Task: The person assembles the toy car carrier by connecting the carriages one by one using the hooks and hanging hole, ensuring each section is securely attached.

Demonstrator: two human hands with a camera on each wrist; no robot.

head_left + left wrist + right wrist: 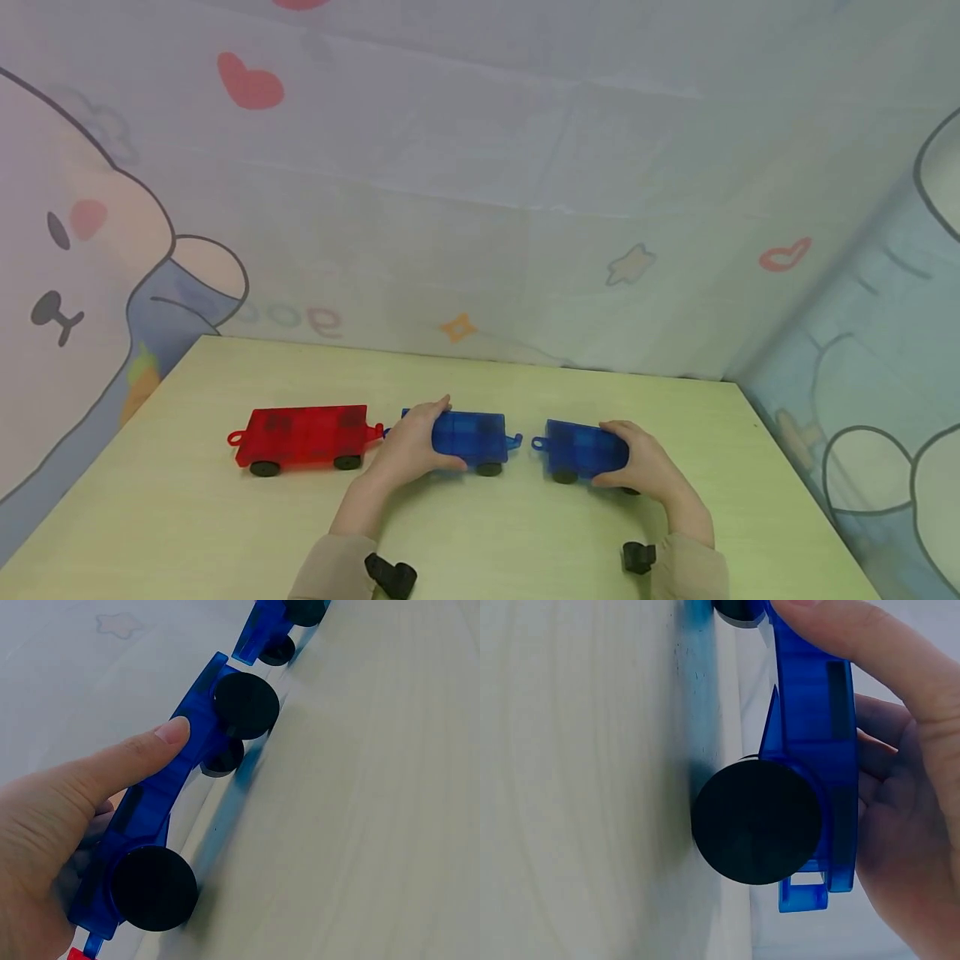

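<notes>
Three translucent toy train cars with black wheels stand in a row on the table. My left hand grips the middle blue car, thumb along its near side and fingers behind it. The right-hand blue car is held between the thumb and fingers of my right hand. A small gap separates the middle car's hook from the ring on the right car. On the left, the red car has its hook at the middle car's ring, partly covered by my left hand.
The pale wooden table ends at the back against a printed cloth backdrop. Side cloths flank the table. Black camera mounts sit at both sleeved wrists.
</notes>
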